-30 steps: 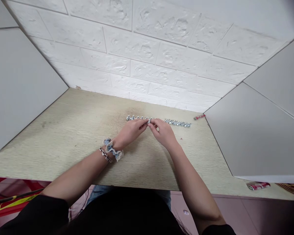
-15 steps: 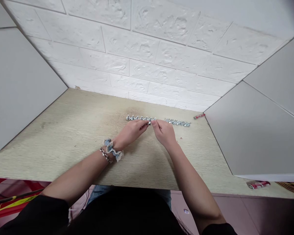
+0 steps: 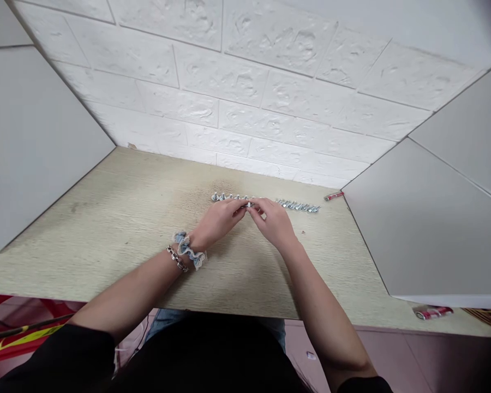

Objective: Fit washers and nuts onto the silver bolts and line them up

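My left hand (image 3: 220,219) and my right hand (image 3: 275,221) meet fingertip to fingertip over the middle of a pale wooden table (image 3: 118,229). Between the fingertips they pinch one small silver bolt (image 3: 249,205). Just behind the hands lies a row of several silver bolts (image 3: 229,197) on the left. A second row of several small silver parts (image 3: 298,206) lies to the right. My left wrist wears a chain bracelet and a blue scrunchie (image 3: 187,250).
A red-and-white pen (image 3: 333,195) lies at the far right by a grey side panel (image 3: 425,229). Another grey panel (image 3: 33,142) closes the left side. A white brick wall (image 3: 245,93) backs the table. A red-and-white object (image 3: 431,312) lies at the front right.
My hands stay together at the same spot; the fingers have shifted slightly around the small bolt. The rows of parts have not moved.
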